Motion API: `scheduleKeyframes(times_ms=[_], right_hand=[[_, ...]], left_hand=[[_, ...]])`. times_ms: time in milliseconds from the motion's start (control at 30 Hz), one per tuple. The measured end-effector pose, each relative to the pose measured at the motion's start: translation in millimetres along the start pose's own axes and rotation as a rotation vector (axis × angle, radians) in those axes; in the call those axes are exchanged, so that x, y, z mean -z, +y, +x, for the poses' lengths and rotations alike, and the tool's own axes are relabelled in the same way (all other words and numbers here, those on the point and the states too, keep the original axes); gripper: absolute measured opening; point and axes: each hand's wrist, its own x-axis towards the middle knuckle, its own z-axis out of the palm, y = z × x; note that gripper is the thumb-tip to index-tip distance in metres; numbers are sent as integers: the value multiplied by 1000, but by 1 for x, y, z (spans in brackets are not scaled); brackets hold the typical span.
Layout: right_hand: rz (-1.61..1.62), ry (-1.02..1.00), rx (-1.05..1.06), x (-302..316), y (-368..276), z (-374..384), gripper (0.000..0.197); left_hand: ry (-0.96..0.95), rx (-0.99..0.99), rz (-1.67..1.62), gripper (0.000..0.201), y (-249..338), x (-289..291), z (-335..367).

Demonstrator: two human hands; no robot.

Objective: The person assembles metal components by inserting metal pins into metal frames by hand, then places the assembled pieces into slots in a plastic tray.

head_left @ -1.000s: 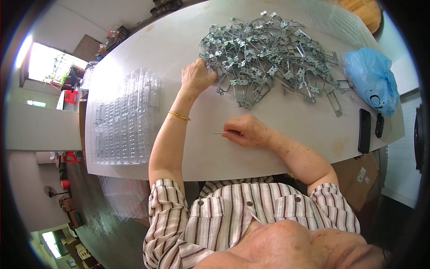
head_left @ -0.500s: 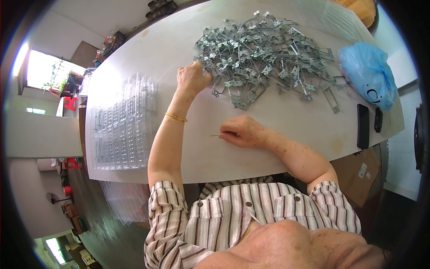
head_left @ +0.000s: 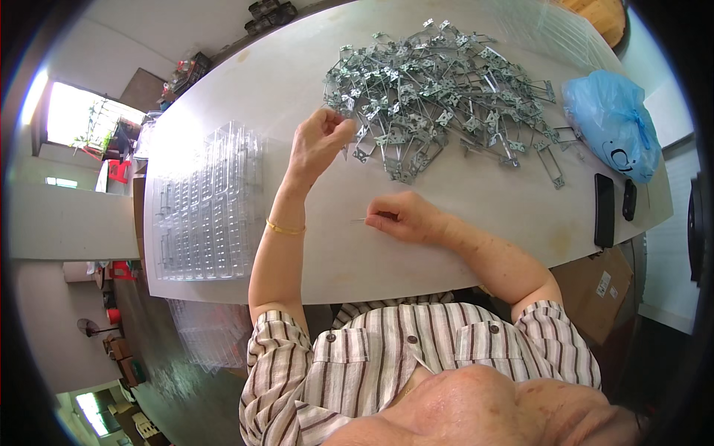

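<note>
A wide heap of grey metal brackets (head_left: pixel 439 93) joined by thin rods lies at the far side of the white table (head_left: pixel 327 253). My left hand (head_left: pixel 318 145) is at the heap's left edge, its thumb and fingers pinched together. A small, thin metal bit shows below these fingertips, but its shape is too small to make out. Nearer to me, my right hand (head_left: pixel 405 217) hovers over or rests on the table with curled fingers. From its fingertips a thin metal pin (head_left: pixel 358 220) sticks out to the left; the rest of the pin is hidden.
Clear plastic blister trays (head_left: pixel 208 208) are stacked at the left of the table. On the right are a tied blue plastic bag (head_left: pixel 613 123), a black phone (head_left: pixel 603 210) and a small black object (head_left: pixel 629 199). A cardboard box (head_left: pixel 595 290) sits below the right edge.
My left hand has drawn slightly back from the heap, and its fingers are now pinched with a small metal bit below them. My right hand has hardly moved.
</note>
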Motion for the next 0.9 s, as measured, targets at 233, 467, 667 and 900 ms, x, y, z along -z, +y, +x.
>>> scheduleKeyframes(times_ms=[233, 467, 667, 900], right_hand=[[469, 86, -243, 0, 2, 0, 13], [536, 178, -331, 10, -9, 3, 13], [584, 244, -352, 11, -11, 1, 11], [564, 280, -326, 12, -9, 2, 13]], left_hand=[[-256, 294, -1001, 31, -23, 3, -45], [-259, 399, -958, 48, -34, -5, -72], [-248, 387, -729, 52, -32, -15, -87], [-266, 363, -594, 50, -32, -19, -94]])
